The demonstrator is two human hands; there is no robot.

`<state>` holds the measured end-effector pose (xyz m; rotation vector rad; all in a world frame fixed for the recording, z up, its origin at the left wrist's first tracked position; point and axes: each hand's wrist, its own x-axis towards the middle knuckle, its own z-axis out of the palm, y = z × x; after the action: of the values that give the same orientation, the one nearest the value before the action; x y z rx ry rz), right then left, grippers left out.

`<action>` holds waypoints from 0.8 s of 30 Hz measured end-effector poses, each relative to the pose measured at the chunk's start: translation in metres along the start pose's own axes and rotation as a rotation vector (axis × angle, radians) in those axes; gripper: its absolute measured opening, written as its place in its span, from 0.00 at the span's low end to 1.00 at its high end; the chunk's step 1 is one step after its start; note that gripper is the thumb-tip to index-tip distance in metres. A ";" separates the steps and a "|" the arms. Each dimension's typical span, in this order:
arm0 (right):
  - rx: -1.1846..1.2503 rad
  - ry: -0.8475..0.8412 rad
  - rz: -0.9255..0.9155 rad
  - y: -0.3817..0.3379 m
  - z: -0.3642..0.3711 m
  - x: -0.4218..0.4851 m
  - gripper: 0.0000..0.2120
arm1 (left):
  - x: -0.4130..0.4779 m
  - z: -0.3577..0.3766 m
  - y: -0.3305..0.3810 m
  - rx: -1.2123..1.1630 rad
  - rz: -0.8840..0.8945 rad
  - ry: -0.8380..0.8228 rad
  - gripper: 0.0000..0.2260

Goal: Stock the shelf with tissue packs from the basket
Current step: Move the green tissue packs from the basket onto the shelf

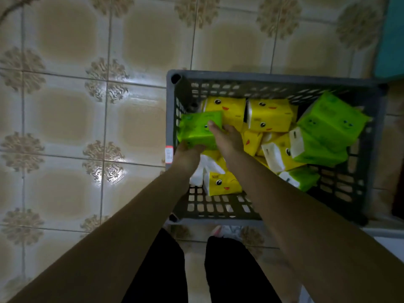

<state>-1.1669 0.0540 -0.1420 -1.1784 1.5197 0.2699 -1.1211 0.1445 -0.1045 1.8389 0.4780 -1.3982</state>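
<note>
Forearms, both bare, stretch down and forward into a grey slatted plastic basket [262, 75] that stands on a glossy beige patterned tile floor [65, 110]. The left hand [187, 154] comes in over the basket's left rim and grips the near edge of a bright green plastic-wrapped tissue pack [196, 132], fingers curled against it. The right hand [228, 139] holds the same pack by its right side, one fingertip [211, 124] pressed on its top face. The pack is inside the basket at the left wall, over the other packs. It bears a faint cartoon face; no wording can be read. Yellow tissue packs [270, 115] show black eyes and orange mouths, and more green packs [328, 123] lie heaped at the right. A small white sticker with a red band [168, 153] sits on the left rim, its print too small to read.
</note>
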 end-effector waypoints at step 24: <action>0.345 0.347 -0.867 -0.185 -0.217 -0.482 0.40 | -0.452 -0.070 0.223 0.296 1.201 -0.298 0.30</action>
<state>-1.2234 0.0613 0.4155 -1.5213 1.1331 -0.7772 -1.0710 0.1219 0.4013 1.5711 -0.9083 -0.8389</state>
